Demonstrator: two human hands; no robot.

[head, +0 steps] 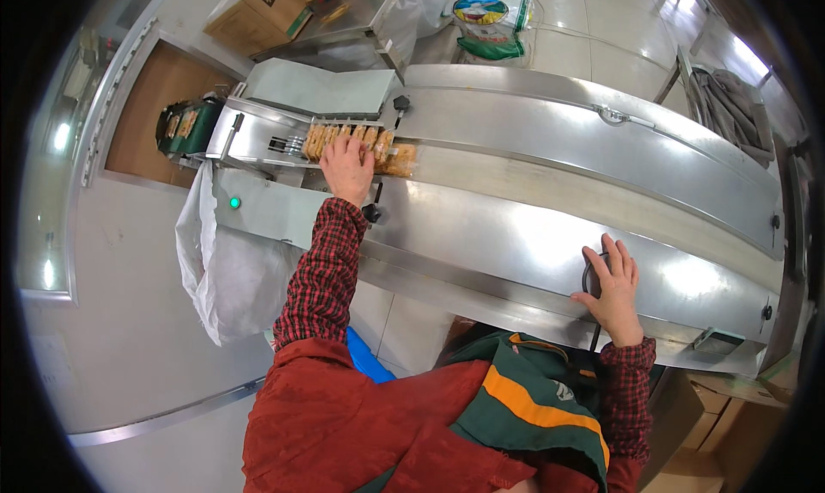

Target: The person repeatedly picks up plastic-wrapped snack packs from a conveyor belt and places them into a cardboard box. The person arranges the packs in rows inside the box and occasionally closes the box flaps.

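Observation:
My left hand [349, 169] reaches to a row of clear-wrapped golden-brown snack bars [316, 141], which stand on edge in the metal feed channel. Its fingertips touch the packets; whether they grip one is hidden. Another wrapped bar [397, 160] lies flat beside the row, at the end of the pale conveyor belt [490, 174]. Over the near stainless steel cover [490, 225], my right hand [613, 292] is spread with nothing in it. A thin black curved cord or handle [586, 275] runs beside its thumb and fingers.
A green-lit button [234, 203] sits on the near side panel. Black knobs [371, 213] stick up by the channel. A dark green container [187, 129] holds packets at the far left. A phone-like device [718, 341] rests on the near right edge. Cardboard boxes [715, 422] stand at lower right.

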